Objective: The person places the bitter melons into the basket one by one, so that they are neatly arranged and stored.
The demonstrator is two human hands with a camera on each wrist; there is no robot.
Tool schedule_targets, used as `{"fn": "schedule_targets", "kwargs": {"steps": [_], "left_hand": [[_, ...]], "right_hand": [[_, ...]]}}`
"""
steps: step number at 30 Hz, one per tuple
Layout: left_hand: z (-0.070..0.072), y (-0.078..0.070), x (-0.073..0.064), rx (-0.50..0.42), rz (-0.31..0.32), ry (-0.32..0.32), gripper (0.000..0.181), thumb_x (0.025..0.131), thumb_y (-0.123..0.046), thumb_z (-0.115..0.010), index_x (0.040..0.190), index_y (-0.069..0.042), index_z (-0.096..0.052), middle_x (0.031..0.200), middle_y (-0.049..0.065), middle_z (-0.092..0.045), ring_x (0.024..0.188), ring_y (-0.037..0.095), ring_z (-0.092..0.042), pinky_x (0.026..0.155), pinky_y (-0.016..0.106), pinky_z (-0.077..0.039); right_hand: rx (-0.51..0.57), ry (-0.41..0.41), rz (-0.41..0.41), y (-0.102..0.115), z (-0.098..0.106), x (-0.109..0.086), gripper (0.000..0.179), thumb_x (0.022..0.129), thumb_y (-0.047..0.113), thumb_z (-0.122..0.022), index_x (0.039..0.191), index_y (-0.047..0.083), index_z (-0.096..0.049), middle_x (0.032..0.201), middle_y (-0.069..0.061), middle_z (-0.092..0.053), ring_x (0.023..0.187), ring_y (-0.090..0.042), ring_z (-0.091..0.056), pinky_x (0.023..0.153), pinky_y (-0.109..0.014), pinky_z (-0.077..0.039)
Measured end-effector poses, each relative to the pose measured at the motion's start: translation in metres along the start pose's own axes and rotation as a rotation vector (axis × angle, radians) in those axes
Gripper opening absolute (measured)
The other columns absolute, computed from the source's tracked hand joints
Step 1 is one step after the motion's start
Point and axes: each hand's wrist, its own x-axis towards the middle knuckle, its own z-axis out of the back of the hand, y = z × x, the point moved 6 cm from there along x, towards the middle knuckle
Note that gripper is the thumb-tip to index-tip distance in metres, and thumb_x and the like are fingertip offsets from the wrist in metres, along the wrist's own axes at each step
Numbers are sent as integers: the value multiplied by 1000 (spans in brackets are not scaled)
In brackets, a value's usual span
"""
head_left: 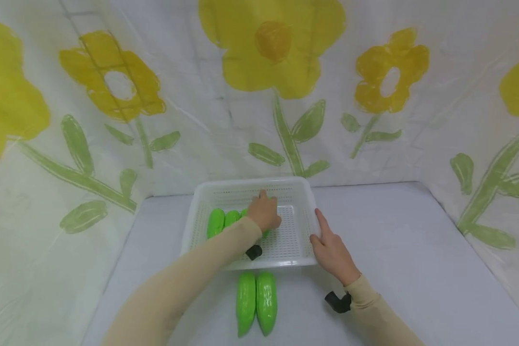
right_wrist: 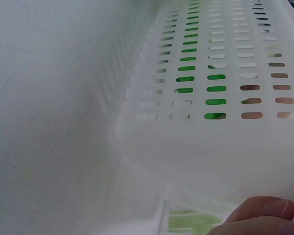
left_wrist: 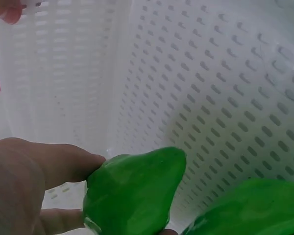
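A white perforated plastic basket (head_left: 268, 263) stands on the table with several glossy green vegetables (head_left: 216, 222), long and tapered, lying side by side in its left part. My left hand (head_left: 264, 211) reaches inside over the basket floor. In the left wrist view its thumb and fingers pinch one green vegetable (left_wrist: 132, 191), pointed end showing, beside another green vegetable (left_wrist: 255, 208). My right hand (head_left: 335, 252) grips the basket's right rim; two of its fingertips (right_wrist: 267, 210) show at the lower right of the right wrist view. The left forearm hides part of the basket's contents.
Two more green vegetables (head_left: 256, 302) lie parallel on the white tabletop (head_left: 385, 230) in front of the basket. A white curtain (head_left: 190, 139) painted with yellow flowers hangs behind and at both sides. A black wrist piece (head_left: 339, 302) juts from the right sleeve.
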Motion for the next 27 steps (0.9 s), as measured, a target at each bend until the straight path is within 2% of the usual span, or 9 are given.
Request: {"fn": "schedule_targets", "kwargs": {"steps": [3, 7, 10, 12, 20, 23, 27], "left_hand": [[-6, 0, 2, 66, -11, 24, 60, 92, -29, -75, 143, -1, -59, 133, 26, -56, 106, 35, -67, 91, 41, -60], [-14, 2, 4, 137, -13, 31, 55, 91, -30, -77, 135, -2, -63, 124, 22, -58, 101, 31, -64, 83, 37, -61], [-20, 2, 5, 173, -15, 23, 51, 91, -32, -76, 131, -2, -64, 124, 22, -56, 101, 31, -60, 77, 35, -60], [-22, 3, 6, 176, -13, 21, 50, 92, -32, -75, 130, -1, -63, 126, 24, -55, 103, 32, -59, 76, 34, -60], [-25, 5, 9, 151, -4, 16, 66, 90, -39, -78, 142, -4, -57, 129, 24, -53, 108, 35, -59, 78, 38, -62], [-18, 5, 7, 113, -6, 20, 73, 92, -43, -76, 150, -6, -52, 142, 28, -50, 120, 41, -58, 89, 44, -61], [9, 3, -4, 38, -23, -38, 75, 96, -47, -70, 156, -9, -46, 151, 29, -44, 128, 44, -56, 96, 49, -59]], "right_hand": [[9, 2, -4, 0, 0, 0, 71, 107, 16, -46, 168, 13, -11, 137, -33, -62, 71, -21, -62, 55, -34, -45], [14, 2, -3, -1, -1, 1, 71, 107, 16, -47, 169, 14, -12, 135, -33, -64, 69, -20, -60, 54, -34, -44], [8, -2, 1, -2, -1, 1, 71, 107, 16, -47, 168, 13, -12, 134, -33, -64, 70, -20, -61, 55, -34, -44], [6, -5, 2, -2, -1, 1, 71, 106, 17, -47, 168, 13, -13, 134, -33, -64, 72, -21, -62, 56, -34, -45], [7, -3, -4, 1, 0, 0, 71, 107, 17, -47, 168, 12, -13, 136, -33, -63, 76, -23, -64, 58, -33, -47], [8, 1, -6, 1, 0, 0, 71, 107, 16, -46, 168, 12, -12, 138, -32, -62, 78, -22, -65, 58, -33, -47], [9, 8, -11, -1, -1, 1, 71, 107, 16, -46, 168, 13, -11, 139, -31, -62, 76, -21, -65, 57, -33, -47]]}}
